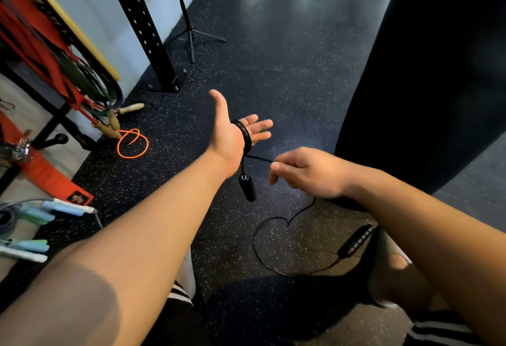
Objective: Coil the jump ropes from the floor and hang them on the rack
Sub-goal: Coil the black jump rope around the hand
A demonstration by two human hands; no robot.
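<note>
Head view: black jump rope (247, 137) wraps the spread left hand (228, 133); right hand (309, 173), at four o'clock, pinches its strand.

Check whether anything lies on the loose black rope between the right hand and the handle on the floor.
Nothing visible does. The rope loops freely over bare floor from the right hand to the handle beside the knee.

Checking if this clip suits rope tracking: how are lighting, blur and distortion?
In the head view, the wide-angle bends the black upright, glare washes the far floor, the black rope fades against dark flooring, and the right hand pinching it looks soft.
</note>
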